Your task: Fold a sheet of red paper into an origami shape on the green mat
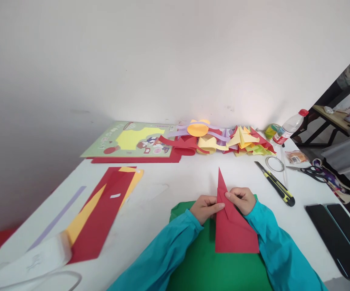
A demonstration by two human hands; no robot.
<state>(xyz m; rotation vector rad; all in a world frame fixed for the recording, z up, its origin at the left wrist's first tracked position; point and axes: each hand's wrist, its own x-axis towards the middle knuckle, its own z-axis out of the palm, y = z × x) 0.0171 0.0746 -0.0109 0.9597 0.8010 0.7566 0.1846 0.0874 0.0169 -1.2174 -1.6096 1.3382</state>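
Between my two hands is a folded sheet of red paper (pixel 234 236), its narrow point aimed away from me and its wide straight edge towards me. My left hand (pixel 206 208) pinches the paper's left edge, thumb on top. On the right side, my right hand (pixel 242 199) grips the folded layers with thumb and fingers. A smaller folded flap lies near both thumbs. Below the paper spreads a green surface (pixel 213 268), partly hidden by my teal sleeves. The fingers behind the paper are mostly hidden.
Right of my hands lie a utility knife (pixel 275 184), a tape roll (pixel 274 164), scissors (pixel 310 171) and two dark phones (pixel 334 238). A bottle (pixel 290 127) and folded paper shapes (pixel 243 139) stand by the wall. Red paper strips (pixel 102 218) and a white device (pixel 29 262) lie left.
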